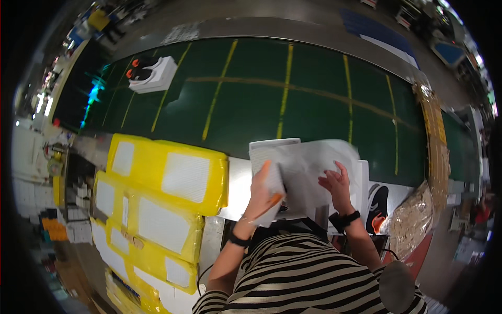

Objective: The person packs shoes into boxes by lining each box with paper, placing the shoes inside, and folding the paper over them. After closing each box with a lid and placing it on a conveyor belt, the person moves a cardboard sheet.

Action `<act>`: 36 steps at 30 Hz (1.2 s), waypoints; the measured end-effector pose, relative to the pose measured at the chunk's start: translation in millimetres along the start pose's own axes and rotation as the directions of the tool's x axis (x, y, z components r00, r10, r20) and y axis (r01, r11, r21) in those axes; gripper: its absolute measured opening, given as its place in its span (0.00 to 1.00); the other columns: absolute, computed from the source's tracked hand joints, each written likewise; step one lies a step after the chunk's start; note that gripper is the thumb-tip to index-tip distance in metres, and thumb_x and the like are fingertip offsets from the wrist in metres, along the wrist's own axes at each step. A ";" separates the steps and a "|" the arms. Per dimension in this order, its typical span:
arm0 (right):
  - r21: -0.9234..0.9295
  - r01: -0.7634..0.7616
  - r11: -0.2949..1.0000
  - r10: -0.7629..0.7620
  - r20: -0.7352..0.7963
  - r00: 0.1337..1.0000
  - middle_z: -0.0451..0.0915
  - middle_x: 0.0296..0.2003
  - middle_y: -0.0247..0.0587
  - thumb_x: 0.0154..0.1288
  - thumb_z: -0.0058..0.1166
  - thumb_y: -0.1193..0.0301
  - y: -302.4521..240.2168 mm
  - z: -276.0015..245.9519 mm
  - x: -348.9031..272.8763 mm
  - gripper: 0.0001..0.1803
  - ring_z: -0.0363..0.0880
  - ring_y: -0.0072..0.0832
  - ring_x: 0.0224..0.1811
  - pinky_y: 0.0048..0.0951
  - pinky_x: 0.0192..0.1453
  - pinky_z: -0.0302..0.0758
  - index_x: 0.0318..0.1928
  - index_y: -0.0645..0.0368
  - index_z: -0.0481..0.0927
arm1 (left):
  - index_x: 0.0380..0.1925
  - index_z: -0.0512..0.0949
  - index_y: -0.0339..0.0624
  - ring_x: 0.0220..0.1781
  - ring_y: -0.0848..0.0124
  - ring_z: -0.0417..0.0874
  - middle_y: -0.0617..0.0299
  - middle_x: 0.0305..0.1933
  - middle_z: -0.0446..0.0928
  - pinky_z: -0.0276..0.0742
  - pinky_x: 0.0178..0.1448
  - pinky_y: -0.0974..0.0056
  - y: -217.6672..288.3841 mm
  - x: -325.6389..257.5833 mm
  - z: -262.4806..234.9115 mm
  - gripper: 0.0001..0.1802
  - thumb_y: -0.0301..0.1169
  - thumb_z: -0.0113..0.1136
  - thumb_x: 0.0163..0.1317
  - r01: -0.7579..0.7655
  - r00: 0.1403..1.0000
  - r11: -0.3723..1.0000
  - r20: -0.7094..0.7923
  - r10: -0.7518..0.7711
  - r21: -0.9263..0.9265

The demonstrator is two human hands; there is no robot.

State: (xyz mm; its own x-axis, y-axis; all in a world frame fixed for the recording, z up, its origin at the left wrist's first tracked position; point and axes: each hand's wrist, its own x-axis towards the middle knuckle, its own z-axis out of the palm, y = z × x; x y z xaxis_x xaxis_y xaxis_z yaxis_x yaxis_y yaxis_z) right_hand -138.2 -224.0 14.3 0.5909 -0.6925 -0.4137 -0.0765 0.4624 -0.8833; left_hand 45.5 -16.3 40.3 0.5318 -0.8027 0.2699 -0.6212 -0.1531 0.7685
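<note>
Though near the broad belt's edge (238, 153), 2 hands (260, 191) (338, 186) at white paper (308, 162)

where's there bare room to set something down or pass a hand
Widest bare patch: the green belt, between the shoebox upper left and the cardboard at right. A narrow pale strip shows between the yellow parcels and the paper. Crowded: around the left hand and right hand, with the paper and, at right, a shoe.

On the flat green belt with yellow cross-lines (251, 104) stands a white rectangular box (163, 78) bearing black-and-orange shoes (140, 72), with stacked white boxes bound in glossy yellow tape (157, 214) along the belt's near left side and brown taped cardboard (434, 131) at its right end.
</note>
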 end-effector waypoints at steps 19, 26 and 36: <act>-0.852 0.147 0.502 -0.578 -0.204 0.791 0.70 0.59 0.58 0.54 0.65 0.68 59.4 -180.6 -86.1 0.28 0.64 0.59 0.64 0.51 0.71 0.58 0.56 0.58 0.74 | 0.42 0.81 0.38 0.59 0.57 0.73 0.53 0.50 0.79 0.53 0.71 0.46 -32.7 -7.1 148.8 0.19 0.38 0.56 0.56 -0.368 0.802 0.547 0.554 -0.222 0.752; -0.920 -0.186 0.346 -0.643 -0.377 0.666 0.68 0.58 0.61 0.43 0.72 0.59 51.9 -277.5 -168.8 0.25 0.66 0.57 0.61 0.48 0.65 0.64 0.39 0.60 0.78 | 0.36 0.82 0.39 0.58 0.57 0.74 0.54 0.45 0.80 0.55 0.71 0.43 7.1 -8.2 133.2 0.16 0.37 0.62 0.50 -0.272 0.850 0.783 0.521 -0.076 0.559; -0.824 0.169 0.541 -0.597 -0.234 0.768 0.79 0.51 0.48 0.41 0.72 0.66 -22.6 -239.5 -160.0 0.15 0.81 0.46 0.41 0.36 0.44 0.78 0.25 0.62 0.79 | 0.43 0.84 0.47 0.48 0.56 0.82 0.49 0.48 0.81 0.66 0.65 0.45 38.0 14.0 91.7 0.18 0.42 0.58 0.57 -0.231 0.614 0.731 0.679 -0.402 0.642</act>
State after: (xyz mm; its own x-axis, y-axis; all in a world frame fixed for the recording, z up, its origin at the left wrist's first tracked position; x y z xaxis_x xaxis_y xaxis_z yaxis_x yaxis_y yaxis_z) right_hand -423.3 -256.2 47.8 0.3115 -0.9371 0.1578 -0.6033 -0.3233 -0.7290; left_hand -23.4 -86.2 20.0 0.1852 -0.8230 -0.5370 -0.9466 -0.2962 0.1275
